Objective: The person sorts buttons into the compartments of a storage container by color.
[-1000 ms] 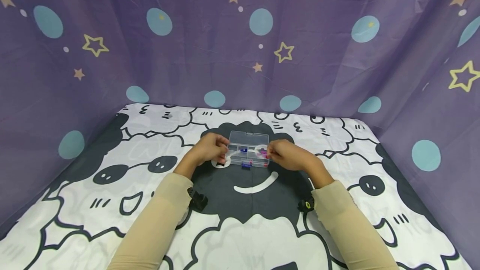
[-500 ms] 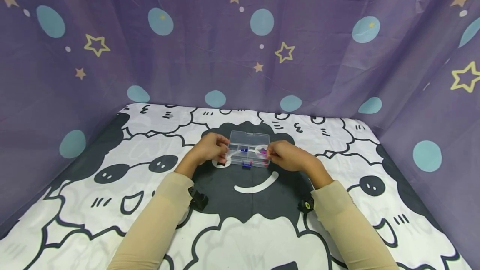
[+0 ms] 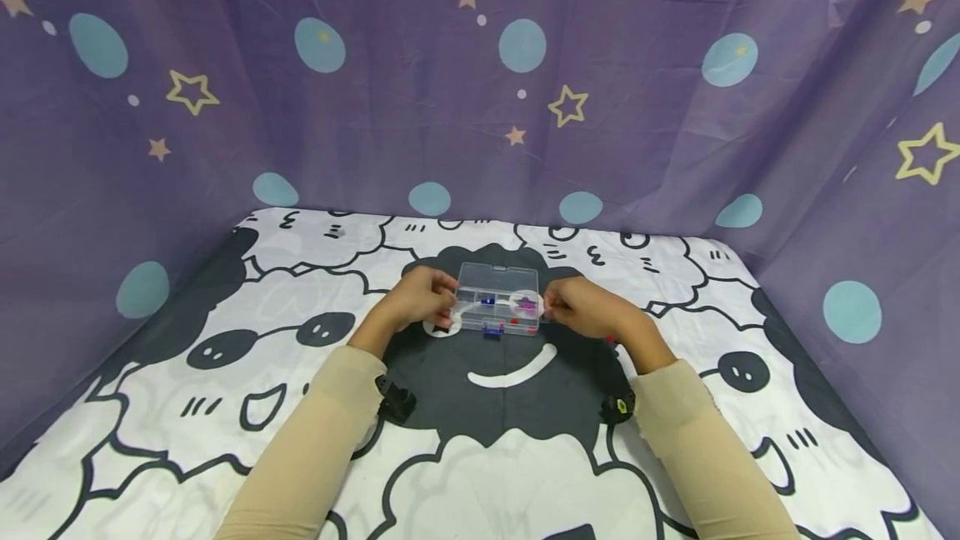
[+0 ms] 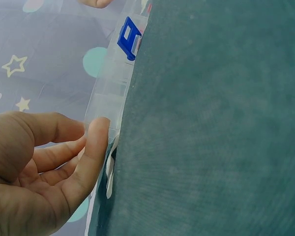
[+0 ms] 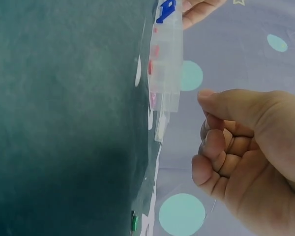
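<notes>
A clear plastic compartment box (image 3: 474, 319) stands on the dark patch of the cloth with its lid (image 3: 497, 277) raised at the back. A blue latch (image 4: 130, 39) hangs at its front. Several small pieces lie inside: a blue one (image 3: 487, 302), a pink one (image 3: 527, 304) and red ones (image 3: 514, 321). My left hand (image 3: 422, 297) pinches the left end of the box between thumb and fingers. Just off the right end is my right hand (image 3: 583, 307), fingers loosely curled and thumb near the index fingertip. Nothing shows between its fingertips in the right wrist view.
A cloth (image 3: 510, 490) printed with black and white cartoon sheep covers the table. Small red items (image 3: 610, 339) lie partly behind the right forearm, and a small green item (image 5: 134, 221) shows in the right wrist view. A purple curtain (image 3: 420, 132) surrounds the table.
My right hand has drawn back slightly to the right from the box's right end, uncovering the pink piece. A red piece now shows near the front right of the box. My left hand stays put.
</notes>
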### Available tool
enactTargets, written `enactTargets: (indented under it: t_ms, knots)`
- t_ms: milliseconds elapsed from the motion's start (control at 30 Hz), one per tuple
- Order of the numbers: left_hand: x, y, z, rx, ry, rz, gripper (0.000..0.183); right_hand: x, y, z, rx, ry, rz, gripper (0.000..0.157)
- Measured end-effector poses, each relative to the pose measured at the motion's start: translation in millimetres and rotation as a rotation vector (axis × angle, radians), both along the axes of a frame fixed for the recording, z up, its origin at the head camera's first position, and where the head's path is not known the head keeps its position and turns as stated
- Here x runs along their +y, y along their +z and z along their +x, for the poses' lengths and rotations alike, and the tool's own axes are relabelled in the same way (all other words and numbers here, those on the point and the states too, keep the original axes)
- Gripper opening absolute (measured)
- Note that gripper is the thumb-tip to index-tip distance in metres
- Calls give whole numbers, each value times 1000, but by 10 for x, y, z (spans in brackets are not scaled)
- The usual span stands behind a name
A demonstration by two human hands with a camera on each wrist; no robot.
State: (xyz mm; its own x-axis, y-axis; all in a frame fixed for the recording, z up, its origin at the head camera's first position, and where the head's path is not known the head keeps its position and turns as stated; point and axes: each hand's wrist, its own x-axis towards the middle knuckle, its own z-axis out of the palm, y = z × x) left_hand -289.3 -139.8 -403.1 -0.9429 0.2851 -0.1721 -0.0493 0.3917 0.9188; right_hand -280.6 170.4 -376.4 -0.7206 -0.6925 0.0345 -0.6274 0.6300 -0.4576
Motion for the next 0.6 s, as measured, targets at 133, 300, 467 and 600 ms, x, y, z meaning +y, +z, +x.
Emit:
enactTargets:
  t_ms: [133,300,467,600]
  knots:
    - [-2,-8,-5,1,-1,-2,32,41,14,-4,-16,-11,1,9]
    - [-2,2,1,-2,3,0,32,106,21,-19,-33,-42,22,8]
    - [-2,4,0,-4,-1,2,32,200,5,-54,-37,-54,50,8]
    - [2,12,3,-5,-2,0,32,304,22,-76,-75,-59,65,8]
